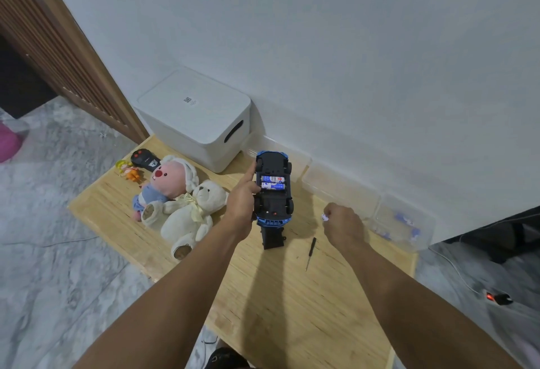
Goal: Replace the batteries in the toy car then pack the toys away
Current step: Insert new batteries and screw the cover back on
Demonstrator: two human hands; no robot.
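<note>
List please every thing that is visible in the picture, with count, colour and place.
toy car: 1, blue, upside down, held above the table
batteries: 2, blue-white, in the car's open bay
battery cover: 1, black, on the table below the car
screwdriver: 1, black, table right
plush toys: 2, pink and cream, table left
remote: 1, black, behind the plush toys
small figure: 1, yellow-orange, table's left edge
storage box: 1, white, lidded, by the wall
clear boxes: several, along the wall
table: 1, light wood
left hand: holds the car
right hand: grip on a small whitish item

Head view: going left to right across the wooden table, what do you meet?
Small orange figurine → pink plush → white teddy bear → left hand → upturned blue toy car → screwdriver → right hand → clear box of batteries.
</note>
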